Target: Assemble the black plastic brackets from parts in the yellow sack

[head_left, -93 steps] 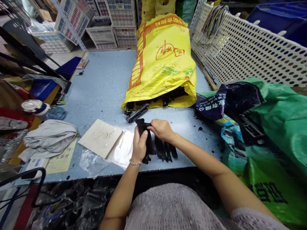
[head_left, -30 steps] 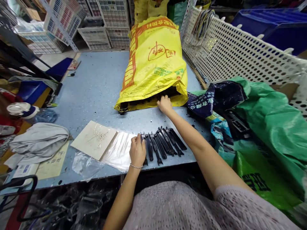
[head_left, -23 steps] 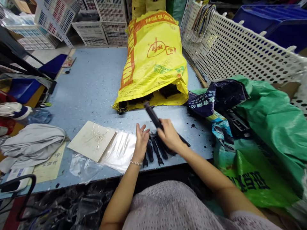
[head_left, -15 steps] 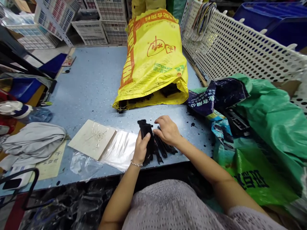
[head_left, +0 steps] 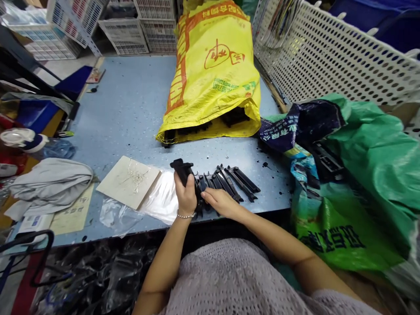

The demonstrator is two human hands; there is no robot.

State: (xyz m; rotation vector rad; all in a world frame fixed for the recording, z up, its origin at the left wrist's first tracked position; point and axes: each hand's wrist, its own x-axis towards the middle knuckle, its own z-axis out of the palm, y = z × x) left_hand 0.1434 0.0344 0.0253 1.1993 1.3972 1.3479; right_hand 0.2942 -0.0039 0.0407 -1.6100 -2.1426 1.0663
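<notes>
Left hand (head_left: 185,199) is grasping a black part (head_left: 183,171), tilted, at the row's left end; right hand (head_left: 221,202) is touching the part's near end, can't tell if pinching. Done, apparently: several slim black pieces (head_left: 227,178) are already lying in a row on the near bench (head_left: 131,96). Left, apparently: the held part isn't resting flat, and dark items (head_left: 234,116) are sitting inside the far yellow sack (head_left: 215,78), count hidden.
</notes>
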